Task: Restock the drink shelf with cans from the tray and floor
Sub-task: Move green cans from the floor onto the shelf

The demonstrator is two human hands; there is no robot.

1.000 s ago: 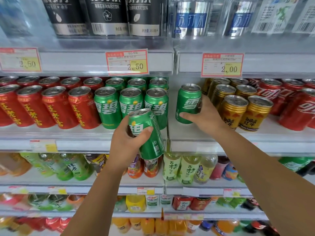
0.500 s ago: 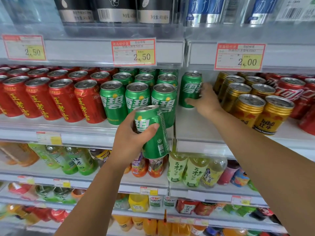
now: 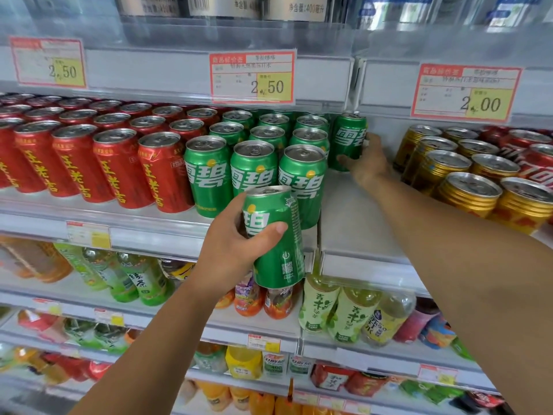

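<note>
My left hand (image 3: 236, 250) grips a green soda can (image 3: 276, 235), tilted, in front of the can shelf's edge (image 3: 167, 238). My right hand (image 3: 366, 161) reaches deep into the shelf and holds a second green can (image 3: 347, 139) upright at the back, beside the rows of green cans (image 3: 254, 163). Its fingers wrap the can's right side and its thumb lies across the can's lower front. A bare strip of shelf (image 3: 353, 223) lies between the green rows and the gold cans (image 3: 466, 190).
Red cans (image 3: 98, 163) fill the left of the shelf; gold and red cans stand on the right. Price tags (image 3: 253, 77) hang on the shelf above. Bottled teas (image 3: 347, 316) and juices fill the lower shelves.
My right hand has pushed its green can further back along the bare strip, to the rear of the shelf. My left hand has stayed in place holding its can.
</note>
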